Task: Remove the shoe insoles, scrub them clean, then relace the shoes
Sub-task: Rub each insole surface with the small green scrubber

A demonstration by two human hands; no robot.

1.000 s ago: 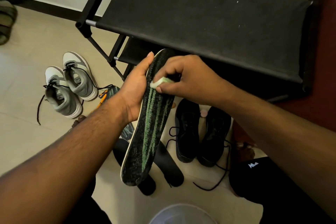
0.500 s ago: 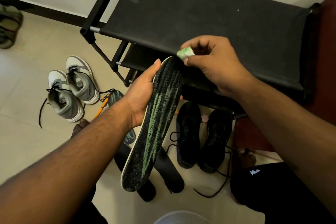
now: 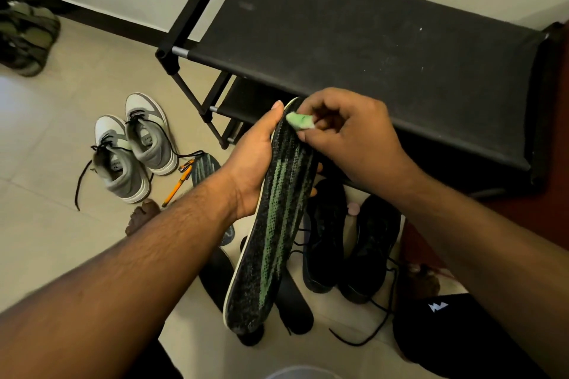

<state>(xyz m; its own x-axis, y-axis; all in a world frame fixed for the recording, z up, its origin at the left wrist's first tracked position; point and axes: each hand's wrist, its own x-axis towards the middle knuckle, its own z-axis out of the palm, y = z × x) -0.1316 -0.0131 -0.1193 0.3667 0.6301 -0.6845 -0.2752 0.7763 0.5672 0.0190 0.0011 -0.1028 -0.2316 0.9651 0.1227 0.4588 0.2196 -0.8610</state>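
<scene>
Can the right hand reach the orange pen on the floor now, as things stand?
Probably not directly. The right hand pinches a green sponge, and the pen lies beyond the left hand, which holds the insole in between.

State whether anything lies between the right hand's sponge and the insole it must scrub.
Nothing visible does. The right hand pinches the sponge right at the top end of the insole, which the left hand holds.

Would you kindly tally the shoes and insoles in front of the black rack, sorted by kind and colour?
Grey shoes: 2
Black shoes: 2
Green-striped insoles: 2
Plain black insoles: 2
Total: 8
</scene>
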